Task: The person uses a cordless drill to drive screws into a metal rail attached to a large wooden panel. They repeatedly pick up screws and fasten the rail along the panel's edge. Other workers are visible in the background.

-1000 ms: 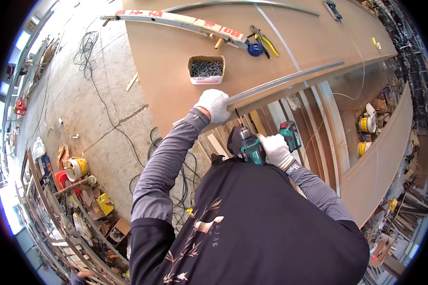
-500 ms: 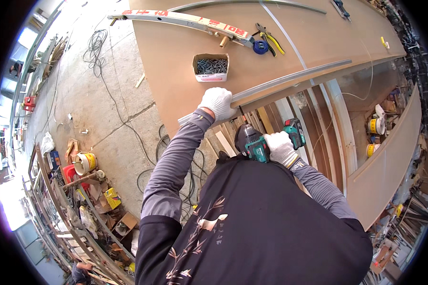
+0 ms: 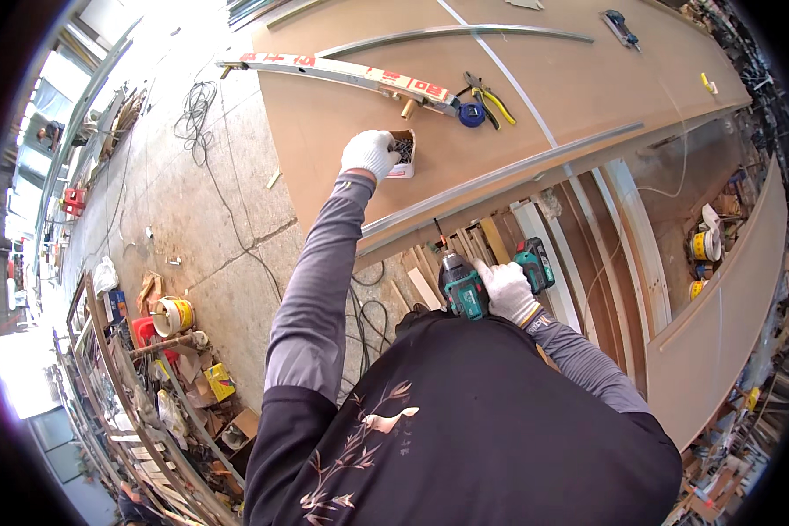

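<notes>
My right hand [image 3: 506, 291], in a white knit glove, grips a teal and black cordless drill [image 3: 465, 285]. Its long bit points away from me, toward the front edge of the brown board, and stands apart from it. My left hand [image 3: 370, 155], gloved too, is at the left side of a small open cardboard box [image 3: 401, 172]. Dark screws [image 3: 403, 149] fill that box. The left fingertips dip in among them and are hidden, so whether they hold any does not show. Along the board's near edge lies a grey metal strip [image 3: 508, 174].
On the brown board [image 3: 535, 105] lie a long taped metal bar [image 3: 351, 74], yellow-handled pliers [image 3: 491, 98], a blue tape roll [image 3: 472, 114] and a thin metal channel [image 3: 447, 32]. Wooden strips [image 3: 618, 245] stretch below the near edge. Cables [image 3: 203, 118] trail over the concrete floor at left.
My left hand has left the metal strip at the board's edge and moved forward to the screw box. The drill stays in my right hand, its bit now more plainly visible.
</notes>
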The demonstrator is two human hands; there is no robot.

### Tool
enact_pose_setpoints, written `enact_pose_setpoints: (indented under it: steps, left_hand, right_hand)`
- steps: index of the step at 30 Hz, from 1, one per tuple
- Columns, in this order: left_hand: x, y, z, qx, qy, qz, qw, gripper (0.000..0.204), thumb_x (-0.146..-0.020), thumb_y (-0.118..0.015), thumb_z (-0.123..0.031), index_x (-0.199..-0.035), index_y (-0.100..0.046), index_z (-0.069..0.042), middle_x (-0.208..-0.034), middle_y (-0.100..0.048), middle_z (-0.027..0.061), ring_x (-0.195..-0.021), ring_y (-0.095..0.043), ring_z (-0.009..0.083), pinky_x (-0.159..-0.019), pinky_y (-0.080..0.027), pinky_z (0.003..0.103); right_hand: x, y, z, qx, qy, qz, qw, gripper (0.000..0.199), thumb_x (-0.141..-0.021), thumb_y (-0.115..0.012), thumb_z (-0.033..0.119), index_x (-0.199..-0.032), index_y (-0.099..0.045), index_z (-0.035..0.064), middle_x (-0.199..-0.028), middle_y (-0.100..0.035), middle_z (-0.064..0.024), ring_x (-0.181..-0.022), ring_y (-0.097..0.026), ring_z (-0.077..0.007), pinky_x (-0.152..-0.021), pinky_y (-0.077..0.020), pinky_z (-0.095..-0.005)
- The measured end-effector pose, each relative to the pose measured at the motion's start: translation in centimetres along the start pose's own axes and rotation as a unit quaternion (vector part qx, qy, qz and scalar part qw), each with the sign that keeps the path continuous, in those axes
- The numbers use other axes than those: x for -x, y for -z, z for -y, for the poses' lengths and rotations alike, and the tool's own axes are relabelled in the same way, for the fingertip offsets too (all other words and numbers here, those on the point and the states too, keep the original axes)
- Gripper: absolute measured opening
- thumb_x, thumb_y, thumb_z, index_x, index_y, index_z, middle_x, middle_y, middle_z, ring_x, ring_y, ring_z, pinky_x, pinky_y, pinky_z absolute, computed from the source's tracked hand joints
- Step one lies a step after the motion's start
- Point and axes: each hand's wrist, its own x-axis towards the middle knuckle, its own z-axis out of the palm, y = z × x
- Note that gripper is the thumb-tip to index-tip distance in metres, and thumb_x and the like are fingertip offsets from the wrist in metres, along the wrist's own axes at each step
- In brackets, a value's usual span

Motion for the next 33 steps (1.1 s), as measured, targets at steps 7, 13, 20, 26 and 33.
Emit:
enact_pose_setpoints:
  steps: [7, 13, 20, 26, 33]
  left_hand:
    - [-2.3, -3.0, -0.1, -0.084, 0.018, 0.024, 0.996, 0.019, -0.084, -0.065, -0.019, -0.095, -0.078, -0.013, -0.096, -0.075, 0.0161, -0.095, -0.073, 0.0360, -0.087, -0.058, 0.046]
    - [-2.8, -2.2, -1.0, -0.075, 0.019, 0.044, 0.996, 0.021, -0.083, -0.065, -0.019, -0.095, -0.079, -0.010, -0.099, -0.075, 0.0198, -0.096, -0.074, 0.0361, -0.088, -0.059, 0.045]
    - [-3.5, -3.8, 1.5, -0.029, 0.026, 0.034, 0.999, 0.022, -0.081, -0.063, -0.020, -0.093, -0.079, -0.009, -0.095, -0.074, 0.0217, -0.094, -0.072, 0.0392, -0.086, -0.058, 0.047]
    - [-2.2, -3.9, 1.0, -0.037, 0.017, -0.023, 0.999, 0.023, -0.080, -0.062, -0.020, -0.091, -0.077, -0.007, -0.092, -0.074, 0.0188, -0.088, -0.072, 0.0391, -0.082, -0.058, 0.049]
    - [0.0, -4.0, 0.3, 0.124, 0.075, -0.169, 0.975, 0.017, -0.089, -0.063, -0.020, -0.089, -0.070, -0.004, -0.085, -0.071, 0.0193, -0.082, -0.069, 0.0384, -0.076, -0.055, 0.045]
  right_hand:
    - [0.3, -1.4, -0.4, 0.015, -0.009, 0.007, 1.000, 0.037, -0.076, -0.065, 0.013, -0.112, -0.061, 0.0055, -0.083, -0.065, -0.0099, -0.081, -0.065, -0.0305, -0.077, -0.0456, -0.0454]
    - [0.9, -1.7, 0.3, 0.029, -0.024, -0.028, 0.999, 0.038, -0.086, -0.058, 0.018, -0.122, -0.059, 0.0062, -0.079, -0.062, -0.0070, -0.078, -0.064, -0.0263, -0.077, -0.0437, -0.0432]
    - [2.7, 0.0, 0.9, 0.018, -0.006, -0.008, 1.000, 0.055, -0.083, -0.060, 0.017, -0.137, -0.056, 0.0045, -0.080, -0.062, -0.0062, -0.078, -0.064, -0.0251, -0.075, -0.0449, -0.0424]
    - [6.3, 1.2, -1.4, -0.006, -0.120, -0.069, 0.990, 0.047, -0.081, -0.062, 0.012, -0.128, -0.063, 0.0039, -0.077, -0.060, -0.0080, -0.073, -0.062, -0.0270, -0.070, -0.0460, -0.0413]
    - [7.2, 4.1, -6.7, -0.131, -0.179, -0.100, 0.970, 0.059, -0.079, -0.069, 0.017, -0.134, -0.060, 0.0002, -0.079, -0.061, -0.0108, -0.074, -0.061, -0.0296, -0.071, -0.0468, -0.0416]
